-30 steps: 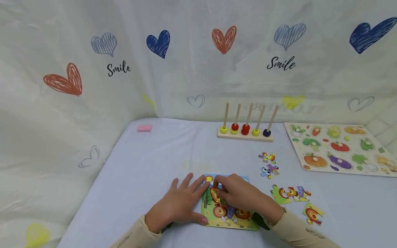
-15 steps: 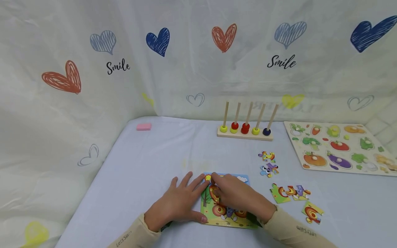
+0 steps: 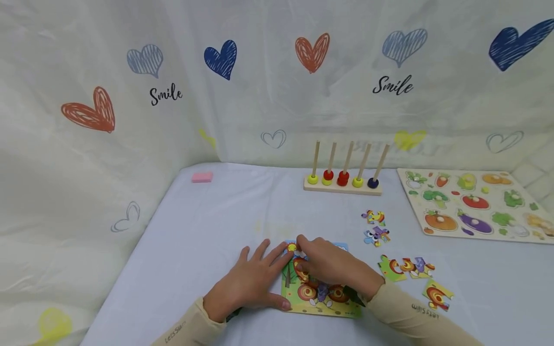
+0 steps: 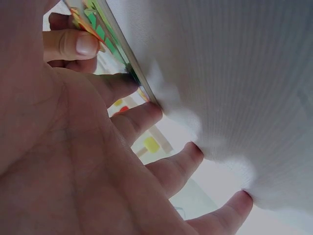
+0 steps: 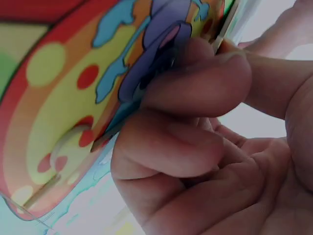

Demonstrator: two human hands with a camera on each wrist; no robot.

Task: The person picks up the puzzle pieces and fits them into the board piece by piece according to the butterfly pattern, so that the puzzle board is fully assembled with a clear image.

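Observation:
A colourful jigsaw puzzle board (image 3: 320, 310) lies flat before me in the head view, partly filled with pieces showing butterfly wings. Spread along its left side is my left hand (image 3: 253, 283), fingers straight; in the left wrist view, fingertips touch the board's edge (image 4: 128, 55) and the white cloth. Over the board's upper middle, my right hand (image 3: 331, 263) pinches an orange-red puzzle piece (image 3: 300, 267) between thumb and curled fingers. The right wrist view shows the butterfly picture (image 5: 58, 83) close by those fingers. My right hand hides much of the board's upper right.
Several loose puzzle pieces (image 3: 391, 269) lie right of the board, with two more pieces (image 3: 374, 217) behind them. A peg stacker (image 3: 342, 188) with coloured beads stands at the back. Beyond is a vegetable knob board (image 3: 450, 202). A pink block (image 3: 202, 177) sits far left.
My right hand has shifted slightly up and left over the board, its index finger reaching nearer the printed sun. The left hand stays in place.

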